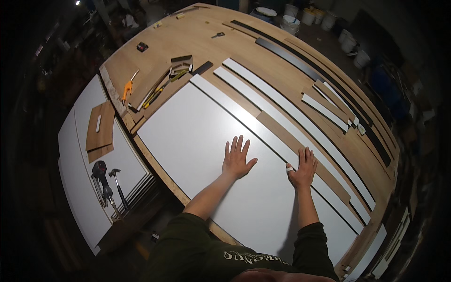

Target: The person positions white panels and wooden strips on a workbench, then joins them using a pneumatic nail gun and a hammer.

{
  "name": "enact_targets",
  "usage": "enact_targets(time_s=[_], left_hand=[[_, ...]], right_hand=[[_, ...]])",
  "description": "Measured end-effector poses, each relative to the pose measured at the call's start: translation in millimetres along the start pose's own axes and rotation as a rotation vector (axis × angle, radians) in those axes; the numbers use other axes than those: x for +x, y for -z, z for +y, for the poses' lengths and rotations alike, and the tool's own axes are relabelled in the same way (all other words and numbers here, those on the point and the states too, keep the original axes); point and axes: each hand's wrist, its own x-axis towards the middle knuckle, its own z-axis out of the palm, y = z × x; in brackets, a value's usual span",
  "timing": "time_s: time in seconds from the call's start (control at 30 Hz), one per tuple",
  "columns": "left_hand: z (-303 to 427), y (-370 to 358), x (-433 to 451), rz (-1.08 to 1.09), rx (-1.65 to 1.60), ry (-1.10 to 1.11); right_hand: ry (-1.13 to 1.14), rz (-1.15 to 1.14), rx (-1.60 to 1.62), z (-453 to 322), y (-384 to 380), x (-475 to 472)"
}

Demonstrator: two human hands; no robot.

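My left hand (238,160) lies palm down with spread fingers over a large white panel (197,123). My right hand (303,169) sits across a white strip (243,118) alongside that panel, its fingertips reaching the bare brown board beyond. A white band wraps the right thumb, which points at the dark seam between panel and strip. Neither hand grasps anything. Two more long white strips, a nearer one (267,104) and a farther one (282,95), run roughly parallel on the wooden worktable (197,38).
Left on the table are an orange air blow gun (127,90) and yellow-handled tools (155,95). A nail gun (102,179) and claw hammer (119,187) rest on stacked white panels (82,123). Short offcuts (326,111) and dark strips (289,58) lie right. Buckets (290,24) stand beyond.
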Motion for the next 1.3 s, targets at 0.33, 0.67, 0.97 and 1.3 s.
enact_targets(time_s=[0.33, 0.67, 0.97, 1.3], left_hand=[[-1.9, -6.4, -6.7, 0.095, 0.025, -0.06], [-1.6, -1.2, -6.1, 0.05, 0.051, -0.038], [3.9, -0.9, -5.3, 0.033, 0.039, -0.03], [-8.8, -9.6, -7.9, 0.052, -0.027, -0.009]], right_hand=[[-0.154, -0.06, -0.008, -10.1, 16.3, -3.3], [-0.177, -0.094, -0.005, -11.9, 16.4, -1.8], [-0.193, -0.121, -0.008, -9.8, 24.2, -3.4], [-0.167, -0.101, 0.031, -15.7, 17.6, 0.5]])
